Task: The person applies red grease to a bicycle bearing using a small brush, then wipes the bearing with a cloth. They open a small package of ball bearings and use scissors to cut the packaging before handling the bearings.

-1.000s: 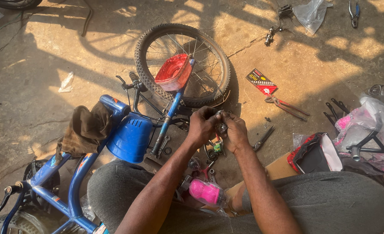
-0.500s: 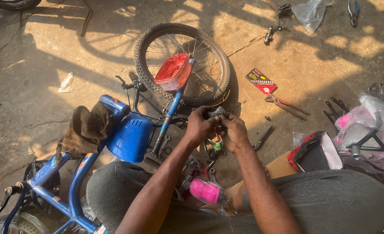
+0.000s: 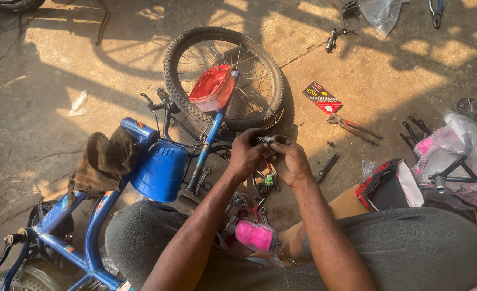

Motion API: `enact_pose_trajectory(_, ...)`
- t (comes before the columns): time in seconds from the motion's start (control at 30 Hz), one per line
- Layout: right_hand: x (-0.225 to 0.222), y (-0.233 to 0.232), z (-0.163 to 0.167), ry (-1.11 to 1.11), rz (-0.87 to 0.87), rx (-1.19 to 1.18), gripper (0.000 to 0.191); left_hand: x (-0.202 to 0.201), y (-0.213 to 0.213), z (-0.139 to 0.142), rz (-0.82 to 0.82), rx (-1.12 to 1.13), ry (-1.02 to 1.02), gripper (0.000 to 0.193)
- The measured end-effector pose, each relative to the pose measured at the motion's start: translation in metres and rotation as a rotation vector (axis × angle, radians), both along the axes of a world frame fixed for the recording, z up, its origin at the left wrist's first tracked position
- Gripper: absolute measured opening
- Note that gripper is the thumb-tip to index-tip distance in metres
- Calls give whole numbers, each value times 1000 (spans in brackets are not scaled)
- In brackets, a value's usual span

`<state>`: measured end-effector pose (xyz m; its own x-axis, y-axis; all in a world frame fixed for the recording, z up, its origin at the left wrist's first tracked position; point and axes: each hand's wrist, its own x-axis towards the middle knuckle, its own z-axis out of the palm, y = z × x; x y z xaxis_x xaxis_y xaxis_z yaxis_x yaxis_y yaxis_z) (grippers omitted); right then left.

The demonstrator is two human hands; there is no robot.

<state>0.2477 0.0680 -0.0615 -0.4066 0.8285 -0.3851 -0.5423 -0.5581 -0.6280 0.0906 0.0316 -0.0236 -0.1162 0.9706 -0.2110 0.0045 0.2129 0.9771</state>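
Dead centre of the frame, both hands are up together over the concrete floor (image 3: 60,64). The left hand (image 3: 247,153) and the right hand (image 3: 289,160) meet at the fingertips, pinched shut on a small dark metal part (image 3: 265,139) that sits between them, just above a scatter of loose metal bits on the ground. What the part is exactly, it is too small to tell.

Just left of the hands lies a small blue children's bicycle frame (image 3: 95,226), stretching down to the lower left corner, with a round blue plastic basket (image 3: 160,171) beside its tube and a brown crumpled rag (image 3: 105,161) draped on it. Above the hands, a spoked wheel with a knobby black tyre (image 3: 223,75) lies flat, a red plastic tub (image 3: 212,86) resting over it.

To the right of centre, red-handled pliers (image 3: 353,126) lie near a flat red and black packet (image 3: 322,98). Low in the middle, a bright pink plastic piece (image 3: 256,236) rests by the person's grey-trousered knees (image 3: 411,248). At the far right edge, a clear plastic bag with pink parts (image 3: 457,156).
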Motion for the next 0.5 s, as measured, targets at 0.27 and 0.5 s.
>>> enact_pose_trajectory(0.27, 1, -1, -8, -68, -69, 12, 14, 10, 7, 6, 21, -36, -118, 34)
enact_pose_trajectory(0.5, -8, 5, 4, -68, -17, -88, 33, 9, 16, 3, 81, 171, 190, 33)
